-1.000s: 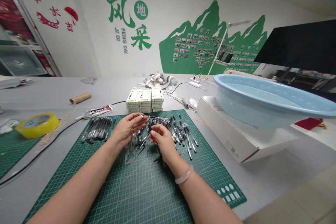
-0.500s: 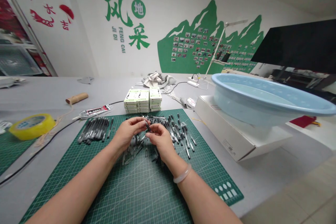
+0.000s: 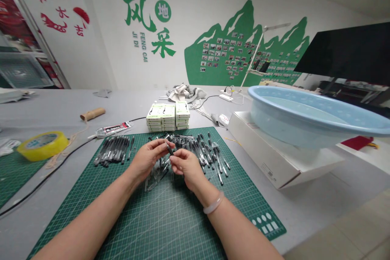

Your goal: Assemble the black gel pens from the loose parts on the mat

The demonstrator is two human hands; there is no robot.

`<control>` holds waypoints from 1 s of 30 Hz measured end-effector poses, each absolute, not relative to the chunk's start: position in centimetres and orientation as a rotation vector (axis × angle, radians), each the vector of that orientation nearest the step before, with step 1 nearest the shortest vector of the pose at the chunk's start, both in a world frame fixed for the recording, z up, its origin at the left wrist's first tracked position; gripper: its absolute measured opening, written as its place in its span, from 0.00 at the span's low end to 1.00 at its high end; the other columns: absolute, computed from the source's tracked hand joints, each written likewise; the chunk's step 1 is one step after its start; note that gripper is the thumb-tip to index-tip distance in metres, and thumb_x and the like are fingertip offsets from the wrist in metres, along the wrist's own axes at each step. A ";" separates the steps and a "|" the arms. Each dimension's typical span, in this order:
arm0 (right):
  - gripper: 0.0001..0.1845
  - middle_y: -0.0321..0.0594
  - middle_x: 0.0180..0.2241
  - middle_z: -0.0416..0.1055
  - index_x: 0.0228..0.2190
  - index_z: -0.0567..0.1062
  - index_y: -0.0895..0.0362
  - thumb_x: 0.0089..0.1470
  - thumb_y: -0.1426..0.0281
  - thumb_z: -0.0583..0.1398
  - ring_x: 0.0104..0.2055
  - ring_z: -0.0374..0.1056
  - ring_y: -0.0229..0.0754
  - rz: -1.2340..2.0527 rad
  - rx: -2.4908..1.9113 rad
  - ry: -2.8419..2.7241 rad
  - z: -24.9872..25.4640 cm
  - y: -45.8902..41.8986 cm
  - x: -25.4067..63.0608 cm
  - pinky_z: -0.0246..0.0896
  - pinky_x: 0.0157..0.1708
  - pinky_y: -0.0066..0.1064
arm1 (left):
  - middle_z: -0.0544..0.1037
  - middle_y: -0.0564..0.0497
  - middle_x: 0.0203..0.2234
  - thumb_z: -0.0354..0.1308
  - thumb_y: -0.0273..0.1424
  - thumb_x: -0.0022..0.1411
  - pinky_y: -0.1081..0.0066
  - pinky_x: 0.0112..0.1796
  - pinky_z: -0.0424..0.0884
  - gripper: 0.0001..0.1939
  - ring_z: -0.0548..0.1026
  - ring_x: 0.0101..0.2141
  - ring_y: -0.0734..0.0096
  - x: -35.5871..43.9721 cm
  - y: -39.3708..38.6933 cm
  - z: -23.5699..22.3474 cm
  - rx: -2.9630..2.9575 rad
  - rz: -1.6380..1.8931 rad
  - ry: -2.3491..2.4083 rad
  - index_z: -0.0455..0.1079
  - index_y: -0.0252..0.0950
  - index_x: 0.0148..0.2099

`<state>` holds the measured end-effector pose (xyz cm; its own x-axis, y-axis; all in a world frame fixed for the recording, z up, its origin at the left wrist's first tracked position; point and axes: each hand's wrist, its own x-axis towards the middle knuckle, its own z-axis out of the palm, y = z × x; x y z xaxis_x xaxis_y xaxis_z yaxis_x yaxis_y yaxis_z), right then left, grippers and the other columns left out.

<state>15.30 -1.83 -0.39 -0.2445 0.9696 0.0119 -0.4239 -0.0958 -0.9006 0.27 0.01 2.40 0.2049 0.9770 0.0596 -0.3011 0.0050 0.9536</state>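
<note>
Between my two hands is a black pen point(image 3: 170, 149), small and partly covered by the fingers. My left hand point(image 3: 150, 155) pinches its upper end, and my right hand point(image 3: 185, 165), with a pale bangle on the wrist, grips the lower end. Beneath and behind the hands lies a loose heap of clear and black pen parts point(image 3: 160, 172) on the green cutting mat point(image 3: 146, 219). More pens point(image 3: 217, 162) are scattered to the right. At the left, several pens point(image 3: 113, 149) lie side by side in a neat row.
Stacked small white-green boxes point(image 3: 161, 115) stand behind the mat. A blue basin point(image 3: 292, 126) rests on a white carton point(image 3: 268, 158) at the right. Yellow tape point(image 3: 42, 146), a wooden piece point(image 3: 93, 113), a plastic packet point(image 3: 112, 129) and a black cable point(image 3: 57, 166) lie to the left.
The view has shifted slightly, so everything sits a little further right. Both hands still hold the black pen, which now shows more clearly between the fingertips.
</note>
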 end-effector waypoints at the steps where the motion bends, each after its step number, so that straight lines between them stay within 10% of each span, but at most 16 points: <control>1: 0.15 0.34 0.20 0.68 0.26 0.73 0.60 0.43 0.61 0.67 0.17 0.59 0.30 1.629 -0.755 -1.030 -0.3 -1.8 15.3 0.42 0.15 0.21 | 0.79 0.44 0.39 0.64 0.34 0.54 0.69 0.43 0.70 0.11 0.75 0.39 0.66 0.2 0.0 2.4 1.094 1.202 0.820 0.76 0.33 0.38; 30: 0.14 0.30 0.18 0.61 0.25 0.72 0.60 0.42 0.65 0.68 0.16 0.52 0.27 1.723 -0.662 -0.987 0.1 -2.1 15.5 0.33 0.15 0.21 | 0.79 0.47 0.35 0.64 0.31 0.55 0.70 0.44 0.69 0.08 0.75 0.38 0.69 0.2 0.0 1.9 1.003 1.252 0.728 0.76 0.33 0.37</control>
<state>15.46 -2.12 0.09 -0.3494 0.9368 0.0184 -0.4898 -0.1659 -0.8559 0.17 -0.02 1.94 0.1959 0.9777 0.0755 -0.4178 0.0135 0.9084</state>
